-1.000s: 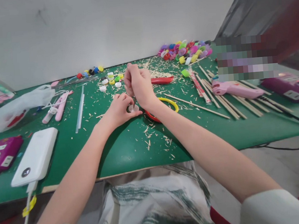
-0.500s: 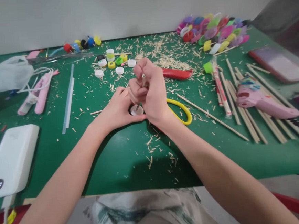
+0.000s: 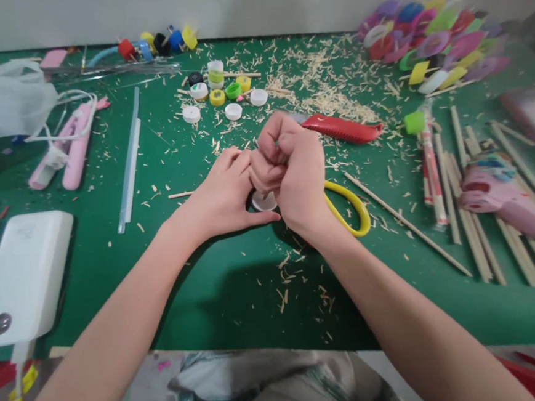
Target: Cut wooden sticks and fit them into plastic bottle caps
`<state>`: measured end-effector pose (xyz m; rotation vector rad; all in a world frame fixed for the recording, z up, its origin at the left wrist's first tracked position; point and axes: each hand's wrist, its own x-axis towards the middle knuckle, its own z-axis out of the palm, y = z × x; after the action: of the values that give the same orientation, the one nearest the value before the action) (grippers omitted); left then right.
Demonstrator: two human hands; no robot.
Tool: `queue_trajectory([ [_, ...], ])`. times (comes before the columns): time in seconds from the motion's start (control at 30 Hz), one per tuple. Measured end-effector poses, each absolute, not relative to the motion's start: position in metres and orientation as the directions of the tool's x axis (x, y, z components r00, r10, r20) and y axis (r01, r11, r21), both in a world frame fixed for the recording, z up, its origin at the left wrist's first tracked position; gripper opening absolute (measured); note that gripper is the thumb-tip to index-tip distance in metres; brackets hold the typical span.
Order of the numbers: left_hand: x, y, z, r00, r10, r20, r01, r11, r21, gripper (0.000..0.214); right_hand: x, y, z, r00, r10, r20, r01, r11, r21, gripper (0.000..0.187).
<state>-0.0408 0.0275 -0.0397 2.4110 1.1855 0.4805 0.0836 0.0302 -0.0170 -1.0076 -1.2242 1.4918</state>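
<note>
Left hand (image 3: 223, 198) pins white cap (image 3: 264, 201) flat on table (image 3: 238, 301), fingers curled round it. Right hand (image 3: 295, 173), fisted directly above the cap, seems to hold a thin tool, mostly hidden. Looks like piercing the cap's centre; next needs steady downward pressure.

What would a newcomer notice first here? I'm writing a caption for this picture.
Both hands meet mid-table: the left hand steadies a white cap while the right hand is fisted above it. Wood shavings litter the green table, and colourful caps pile at the far right.

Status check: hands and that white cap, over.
Left hand pins white bottle cap to the table. Right hand fisted above it, tool hidden. Yellow-handled scissors beside right wrist.
</note>
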Motion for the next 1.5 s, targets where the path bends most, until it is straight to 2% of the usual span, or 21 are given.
queue_trajectory([
  [0.13, -0.040, 0.021, -0.036, 0.543, 0.831, 0.123, 0.712, -0.533, 0.458, 0.034, 0.083, 0.029, -0.017, -0.187, 0.980, 0.070, -0.313, 0.008, -0.950, 0.027],
  [0.3, -0.035, 0.003, -0.027, 0.479, 0.877, 0.039, 0.772, -0.442, 0.457, 0.035, 0.083, 0.020, -0.011, -0.234, 0.972, 0.012, -0.438, -0.094, -0.894, 0.027],
  [0.4, -0.038, -0.017, -0.019, 0.453, 0.891, -0.025, 0.797, -0.392, 0.460, 0.035, 0.084, 0.011, -0.009, -0.276, 0.961, 0.018, -0.425, -0.106, -0.899, 0.023],
  [0.5, -0.044, -0.032, -0.008, 0.419, 0.906, -0.061, 0.812, -0.344, 0.471, 0.025, 0.082, 0.004, -0.008, -0.272, 0.958, 0.095, -0.372, -0.013, -0.928, 0.019],
  [0.57, -0.046, -0.034, 0.003, 0.335, 0.942, 0.008, 0.828, -0.298, 0.475, 0.015, 0.078, 0.001, -0.008, -0.237, 0.964, 0.123, -0.337, 0.037, -0.941, 0.020],
  [0.67, -0.043, -0.028, 0.025, 0.141, 0.962, 0.233, 0.824, -0.245, 0.511, 0.018, 0.070, 0.002, -0.010, -0.207, 0.968, 0.142, -0.283, 0.080, -0.956, 0.021],
  [0.77, -0.030, -0.020, 0.050, 0.131, 0.909, 0.395, 0.737, -0.356, 0.575, 0.028, 0.066, 0.003, -0.017, -0.212, 0.957, 0.197, -0.261, 0.139, -0.955, 0.027],
  [0.87, -0.011, -0.013, 0.065, 0.257, 0.885, 0.388, 0.657, -0.454, 0.601, 0.031, 0.066, 0.005, -0.029, -0.201, 0.945, 0.260, -0.219, 0.215, -0.952, 0.036],
  [0.97, 0.004, -0.004, 0.068, 0.306, 0.892, 0.332, 0.584, -0.451, 0.675, 0.029, 0.070, 0.008, -0.038, -0.180, 0.957, 0.228, -0.113, 0.210, -0.971, 0.042],
  [1.07, 0.007, 0.004, 0.061, 0.218, 0.915, 0.339, 0.480, -0.403, 0.779, 0.025, 0.075, 0.013, -0.040, -0.177, 0.950, 0.257, 0.006, 0.262, -0.965, 0.040],
  [1.23, 0.001, -0.001, 0.029, -0.082, 0.870, 0.486, 0.399, -0.418, 0.816, 0.016, 0.085, 0.022, -0.034, -0.129, 0.920, 0.371, 0.102, 0.384, -0.918, 0.026],
  [1.3, 0.001, -0.008, 0.013, -0.127, 0.897, 0.424, 0.327, -0.366, 0.871, 0.020, 0.089, 0.022, -0.030, -0.143, 0.926, 0.351, 0.066, 0.362, -0.930, 0.029],
  [1.43, 0.007, -0.012, -0.007, -0.071, 0.982, 0.176, 0.179, -0.161, 0.971, 0.033, 0.093, 0.016, -0.023, -0.193, 0.943, 0.272, -0.033, 0.271, -0.962, 0.034],
  [1.5, 0.010, -0.010, -0.009, -0.054, 0.993, 0.102, 0.110, -0.096, 0.989, 0.038, 0.096, 0.014, -0.020, -0.214, 0.941, 0.263, -0.030, 0.262, -0.965, 0.033],
])
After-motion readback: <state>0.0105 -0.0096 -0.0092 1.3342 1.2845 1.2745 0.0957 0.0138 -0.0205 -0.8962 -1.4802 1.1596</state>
